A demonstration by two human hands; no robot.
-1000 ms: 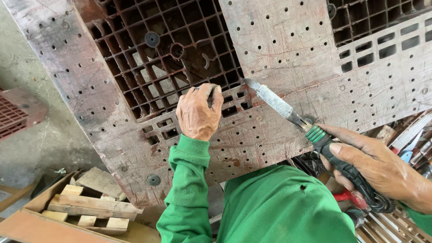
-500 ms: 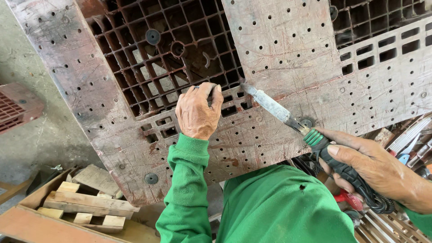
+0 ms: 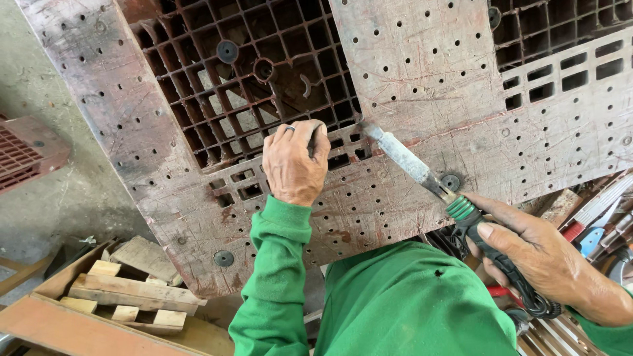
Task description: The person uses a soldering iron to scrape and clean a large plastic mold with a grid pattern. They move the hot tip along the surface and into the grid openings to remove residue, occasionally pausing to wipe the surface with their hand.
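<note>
A worn, reddish-brown plastic pallet [image 3: 422, 86] with a grid of holes and open lattice cells lies tilted in front of me. My left hand [image 3: 293, 161], in a green sleeve, grips the edge of an open lattice cell near the pallet's middle. My right hand [image 3: 527, 247] holds a soldering-iron-like tool [image 3: 422, 173] by its black and green handle. The tool's flat metal tip touches the pallet where the lattice meets a solid perforated panel, just right of my left hand.
A wooden box [image 3: 99, 310] with several wood blocks sits at lower left on the concrete floor [image 3: 59, 204]. A red lattice piece [image 3: 26, 148] lies at the far left. Assorted tools and scraps [image 3: 593, 217] crowd the lower right.
The tool's tip has moved left and up along the pallet, closer to my left hand. My left hand stays gripping the lattice edge.
</note>
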